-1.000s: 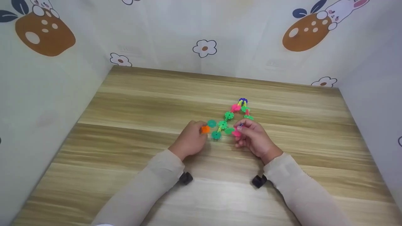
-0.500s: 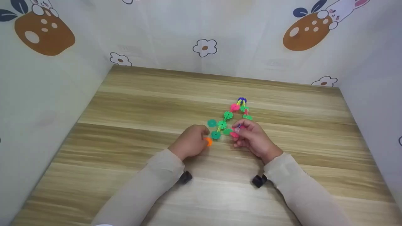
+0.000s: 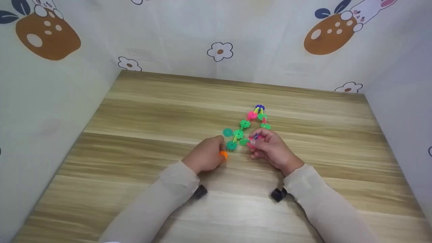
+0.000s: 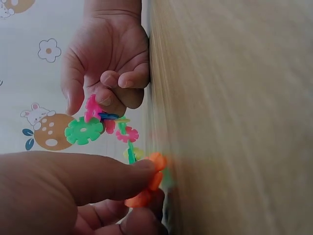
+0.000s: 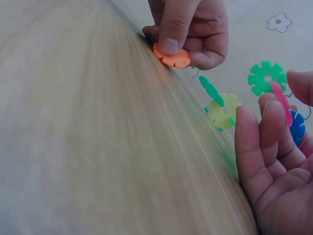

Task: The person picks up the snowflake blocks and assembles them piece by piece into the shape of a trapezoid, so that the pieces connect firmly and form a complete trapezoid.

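My left hand [image 3: 206, 154] pinches an orange notched toy disc [image 5: 172, 58] between thumb and fingers, low over the table. My right hand [image 3: 275, 148] holds a pink notched disc [image 5: 282, 104] at the near right part of a chain of linked discs. Beside the pink one are a blue disc [image 5: 297, 127] and a green disc [image 4: 84, 130], apparently joined to it. The chain runs away from me to a dark blue disc [image 3: 260, 108] and comes back on the left to a teal-green disc [image 3: 232, 145]. The right fingers hide part of it.
A loose-looking teal disc [image 3: 227, 132] lies left of the chain. The wood-grain table [image 3: 152, 118] meets patterned walls [image 3: 175, 44] at the back and sides. Black wrist-worn pieces [image 3: 278, 194] hang below both sleeves.
The left hand has drawn the orange disc nearer to me, away from the teal disc, and turned it. The right hand keeps its hold; the chain has shifted slightly left.
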The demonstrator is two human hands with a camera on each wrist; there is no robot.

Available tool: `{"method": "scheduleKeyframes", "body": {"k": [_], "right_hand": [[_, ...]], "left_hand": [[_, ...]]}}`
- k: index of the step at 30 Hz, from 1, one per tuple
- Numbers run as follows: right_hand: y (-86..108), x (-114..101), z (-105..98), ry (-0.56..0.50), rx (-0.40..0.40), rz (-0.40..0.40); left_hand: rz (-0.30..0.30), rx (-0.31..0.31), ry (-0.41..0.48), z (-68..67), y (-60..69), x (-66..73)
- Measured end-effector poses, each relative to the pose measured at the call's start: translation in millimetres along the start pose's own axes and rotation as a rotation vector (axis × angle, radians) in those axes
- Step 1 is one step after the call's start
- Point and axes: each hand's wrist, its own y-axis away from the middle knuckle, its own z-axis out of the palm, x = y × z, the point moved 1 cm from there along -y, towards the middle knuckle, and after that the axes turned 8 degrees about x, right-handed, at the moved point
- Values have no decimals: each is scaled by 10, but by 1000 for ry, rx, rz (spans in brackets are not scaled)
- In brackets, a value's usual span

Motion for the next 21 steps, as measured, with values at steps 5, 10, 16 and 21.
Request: {"method": "scheduleKeyframes", "body": {"k": [5, 10, 16, 21], "right_hand": [[5, 8, -1, 8, -1, -1], [5, 17, -1, 11, -9, -6], [-3, 15, -3, 31, -45, -13], [0, 7, 3, 37, -71, -24]], "left_hand": [[24, 16, 159, 17, 5, 15], [75, 54, 480, 62, -5, 27], [68, 116, 637, 109, -21, 45], [48, 122, 686, 141, -29, 57]]}}
